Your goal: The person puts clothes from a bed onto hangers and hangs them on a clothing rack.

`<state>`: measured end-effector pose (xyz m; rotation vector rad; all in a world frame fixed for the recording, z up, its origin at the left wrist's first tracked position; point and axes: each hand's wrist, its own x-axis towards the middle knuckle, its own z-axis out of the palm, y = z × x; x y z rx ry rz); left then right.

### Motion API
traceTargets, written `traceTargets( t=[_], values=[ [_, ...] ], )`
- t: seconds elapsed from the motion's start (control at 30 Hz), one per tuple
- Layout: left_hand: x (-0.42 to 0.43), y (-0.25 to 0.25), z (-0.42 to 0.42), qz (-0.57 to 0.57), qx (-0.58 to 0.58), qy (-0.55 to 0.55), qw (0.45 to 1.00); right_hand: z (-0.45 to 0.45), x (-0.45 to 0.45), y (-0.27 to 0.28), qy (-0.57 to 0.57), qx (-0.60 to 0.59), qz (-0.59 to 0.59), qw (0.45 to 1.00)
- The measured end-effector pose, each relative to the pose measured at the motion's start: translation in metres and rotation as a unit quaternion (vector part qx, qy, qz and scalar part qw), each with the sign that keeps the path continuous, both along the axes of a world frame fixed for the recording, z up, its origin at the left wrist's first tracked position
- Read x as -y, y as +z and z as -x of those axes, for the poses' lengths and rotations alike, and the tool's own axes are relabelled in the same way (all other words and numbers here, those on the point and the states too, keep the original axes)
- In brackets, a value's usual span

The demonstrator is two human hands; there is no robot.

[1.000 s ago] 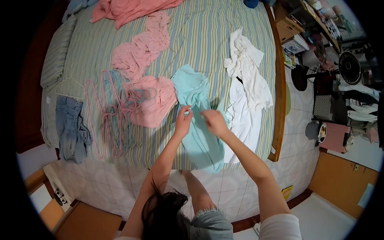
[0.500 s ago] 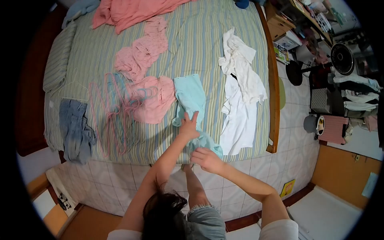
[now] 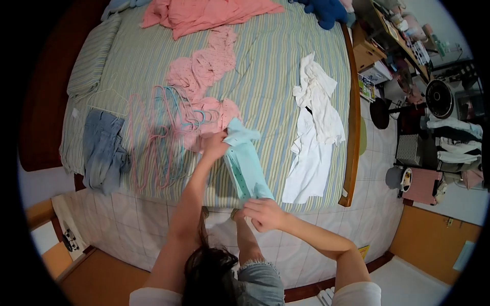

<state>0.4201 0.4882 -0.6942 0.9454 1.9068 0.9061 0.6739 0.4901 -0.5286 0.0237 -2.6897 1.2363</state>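
A mint-green garment is stretched between my two hands at the front of the bed, with a row of small dots along its left side. My left hand is closed on its upper left edge, beside a crumpled top part. At the lower end, near the bed's front edge, my right hand pinches the cloth. Just beyond my left hand lies a pink dotted garment, spread in a long crumpled strip. Pink and blue hangers lie in a tangle to the left, partly over the pink cloth.
White garments lie on the bed's right side. Blue jeans on a white hanger are at the left. A coral cloth and a blue plush toy are at the back. A black fan stands right of the bed.
My left hand has gone from lying spread on the mint garment to gripping its upper left edge. The garment is pulled straighter and turned. The view has shifted slightly.
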Motion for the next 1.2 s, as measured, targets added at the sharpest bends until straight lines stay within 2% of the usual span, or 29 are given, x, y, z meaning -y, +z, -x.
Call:
traceTargets(
  t=[0.03, 0.07, 0.13, 0.23, 0.33, 0.37, 0.47, 0.5, 0.6, 0.7, 0.8, 0.83, 0.9, 0.97, 1.03, 1.13, 1.2],
  values=[
    [0.007, 0.007, 0.012, -0.051, 0.09, 0.03, 0.994, 0.001, -0.001, 0.002, -0.002, 0.013, 0.017, 1.0],
    [0.017, 0.014, 0.022, -0.053, 0.135, 0.059, 0.988, 0.002, -0.003, 0.004, -0.004, 0.026, 0.034, 0.999],
    [0.04, 0.068, 0.039, -0.058, 0.225, 0.117, 0.966, 0.008, -0.007, 0.01, -0.026, 0.037, 0.05, 0.998],
    [0.072, 0.103, 0.059, -0.022, 0.302, 0.222, 0.927, 0.024, -0.021, 0.019, -0.091, 0.048, 0.05, 0.993],
    [0.097, 0.118, 0.076, -0.139, 0.411, 0.267, 0.861, 0.04, -0.042, 0.012, -0.166, 0.092, 0.046, 0.981],
    [0.107, 0.112, 0.083, -0.141, 0.412, 0.283, 0.855, 0.046, -0.05, 0.003, -0.197, 0.104, 0.039, 0.974],
    [0.135, 0.059, 0.098, -0.014, 0.281, 0.316, 0.906, 0.067, -0.069, -0.026, -0.217, 0.171, 0.003, 0.961],
    [0.138, 0.05, 0.093, 0.041, 0.175, 0.316, 0.932, 0.075, -0.076, -0.035, -0.179, 0.184, -0.034, 0.966],
    [0.15, 0.056, 0.089, 0.067, 0.132, 0.188, 0.971, 0.101, -0.086, -0.064, -0.1, 0.214, -0.144, 0.961],
    [0.165, 0.017, 0.089, 0.045, -0.048, 0.054, 0.996, 0.131, -0.079, -0.086, -0.087, 0.234, -0.232, 0.94],
    [0.177, 0.015, 0.087, 0.049, -0.184, 0.014, 0.982, 0.188, -0.059, -0.111, -0.138, 0.139, -0.221, 0.956],
    [0.177, 0.015, 0.089, 0.094, -0.162, 0.002, 0.982, 0.209, -0.051, -0.12, -0.144, 0.12, -0.212, 0.959],
    [0.176, 0.018, 0.091, 0.183, -0.118, -0.023, 0.976, 0.251, -0.033, -0.136, -0.129, 0.152, -0.064, 0.978],
    [0.179, 0.018, 0.091, 0.173, -0.086, -0.016, 0.981, 0.291, -0.007, -0.171, -0.138, 0.139, 0.077, 0.978],
    [0.183, 0.024, 0.096, 0.155, -0.049, -0.016, 0.987, 0.334, 0.018, -0.189, -0.149, 0.204, 0.241, 0.937],
    [0.192, 0.004, 0.107, 0.111, 0.047, 0.037, 0.992, 0.383, 0.043, -0.218, -0.185, 0.233, 0.162, 0.941],
    [0.199, -0.009, 0.116, 0.062, 0.052, 0.061, 0.995, 0.401, 0.049, -0.237, -0.212, 0.278, 0.107, 0.931]
  ],
)
